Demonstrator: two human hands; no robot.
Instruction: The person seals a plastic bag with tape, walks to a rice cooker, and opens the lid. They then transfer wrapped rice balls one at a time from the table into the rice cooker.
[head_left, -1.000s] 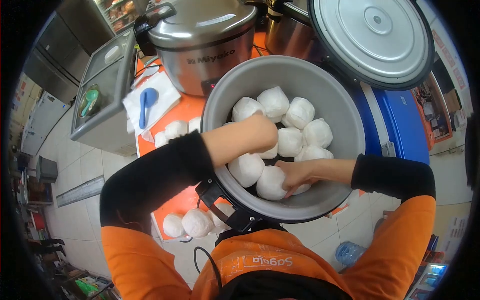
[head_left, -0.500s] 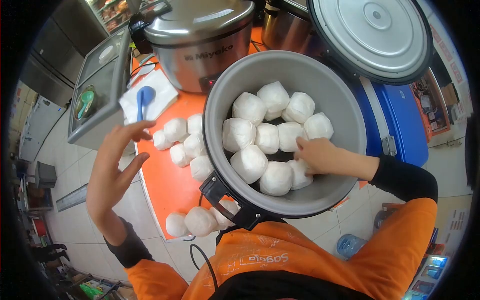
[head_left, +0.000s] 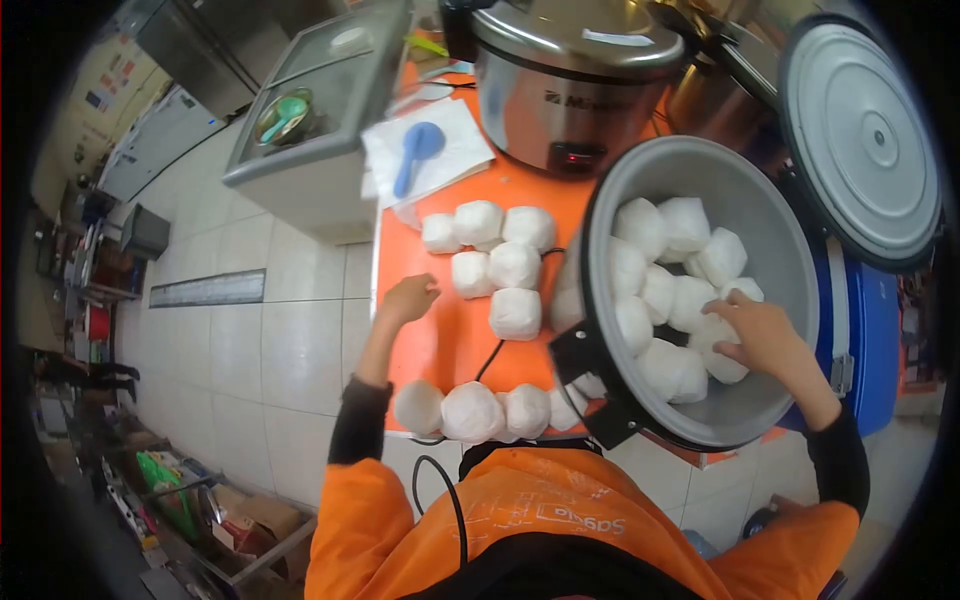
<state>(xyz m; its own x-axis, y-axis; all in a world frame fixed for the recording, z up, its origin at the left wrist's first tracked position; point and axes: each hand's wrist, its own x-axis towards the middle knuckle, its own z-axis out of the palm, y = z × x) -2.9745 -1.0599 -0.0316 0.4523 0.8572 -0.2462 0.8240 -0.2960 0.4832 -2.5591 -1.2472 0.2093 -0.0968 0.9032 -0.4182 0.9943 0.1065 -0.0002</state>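
My left hand (head_left: pixel 408 299) is over the orange table, its fingers curled in and nothing visible in them. Nearby on the tabletop sits a group of rounded white wrapped bundles (head_left: pixel 514 265). A row of similar bundles (head_left: pixel 472 411) lies along the near edge. To the right stands a large rice cooker with an open grey pot (head_left: pixel 785 215), and more white bundles (head_left: pixel 690 303) are packed inside it. My right hand (head_left: pixel 760 332) reaches into this pot with thumb and fingers apart, over a white bundle (head_left: pixel 722 362) that it partly covers.
A closed steel cooker (head_left: pixel 575 110) with a red light stands behind. The open cooker's lid (head_left: pixel 862 135) is raised at the right, above a blue cooler box (head_left: pixel 868 330). A blue rice paddle (head_left: pixel 412 160) rests on white paper (head_left: pixel 465 140). Left is a glass-topped chest freezer (head_left: pixel 315 115).
My left hand has come down over the table, its spread fingers now curled. My right hand's fingers have opened wider inside the pot. The view has swung left, shifting everything rightward.
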